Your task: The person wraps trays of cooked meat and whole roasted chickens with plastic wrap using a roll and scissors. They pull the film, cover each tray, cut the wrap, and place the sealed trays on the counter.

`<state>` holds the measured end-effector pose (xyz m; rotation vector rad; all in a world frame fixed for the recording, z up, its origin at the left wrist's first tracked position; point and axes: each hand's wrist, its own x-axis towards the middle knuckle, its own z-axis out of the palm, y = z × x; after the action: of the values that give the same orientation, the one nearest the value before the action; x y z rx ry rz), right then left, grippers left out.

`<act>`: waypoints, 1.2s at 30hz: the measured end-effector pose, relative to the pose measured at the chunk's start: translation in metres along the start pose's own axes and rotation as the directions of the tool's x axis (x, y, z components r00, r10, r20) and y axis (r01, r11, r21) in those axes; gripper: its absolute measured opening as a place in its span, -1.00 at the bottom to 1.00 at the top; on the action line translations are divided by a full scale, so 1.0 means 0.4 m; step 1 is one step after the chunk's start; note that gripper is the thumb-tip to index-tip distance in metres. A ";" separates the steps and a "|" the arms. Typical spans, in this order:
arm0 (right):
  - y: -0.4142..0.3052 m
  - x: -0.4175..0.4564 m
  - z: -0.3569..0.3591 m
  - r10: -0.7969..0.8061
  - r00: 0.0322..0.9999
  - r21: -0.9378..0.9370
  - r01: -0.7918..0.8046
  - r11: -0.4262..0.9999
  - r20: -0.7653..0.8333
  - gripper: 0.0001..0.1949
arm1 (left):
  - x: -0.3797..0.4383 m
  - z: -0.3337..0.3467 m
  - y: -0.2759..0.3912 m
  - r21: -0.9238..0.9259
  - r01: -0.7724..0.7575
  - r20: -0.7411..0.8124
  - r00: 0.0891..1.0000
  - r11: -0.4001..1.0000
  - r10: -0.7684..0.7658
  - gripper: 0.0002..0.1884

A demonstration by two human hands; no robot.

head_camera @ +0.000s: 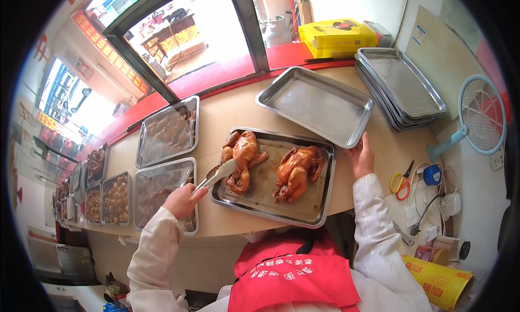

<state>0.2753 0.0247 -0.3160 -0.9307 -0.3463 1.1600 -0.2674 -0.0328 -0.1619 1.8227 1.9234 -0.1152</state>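
Observation:
My left hand [183, 200] grips metal tongs [215, 174], whose tips reach the cooked whole bird [243, 149] on the left of a steel tray [271, 215]. Whether the tongs pinch it I cannot tell. A second cooked bird [298, 172] lies in the right half of the same tray. My right hand [360, 156] is at the near right corner of another steel tray [315, 105], which holds nothing. Its fingers go under that corner, with the thumb up beside the edge. This tray sits behind the one with the birds, at an angle.
A stack of steel trays [400, 84] stands at the back right, near a yellow bag [339, 40]. Film-covered food trays [167, 131] line the left. Scissors [402, 184], cables [422, 214] and a blue electric swatter [451, 139] are at the right.

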 end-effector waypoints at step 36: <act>0.154 -0.146 -0.018 -0.189 0.896 -0.769 0.443 0.461 0.402 -0.28 | -0.262 0.127 -0.009 -0.277 0.058 0.109 0.994 0.959 -0.029 -0.42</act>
<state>0.2184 -0.0249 -0.3552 -1.4796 -1.3641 0.7010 -0.2571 -0.1486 -0.1658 1.5581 1.8054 0.0450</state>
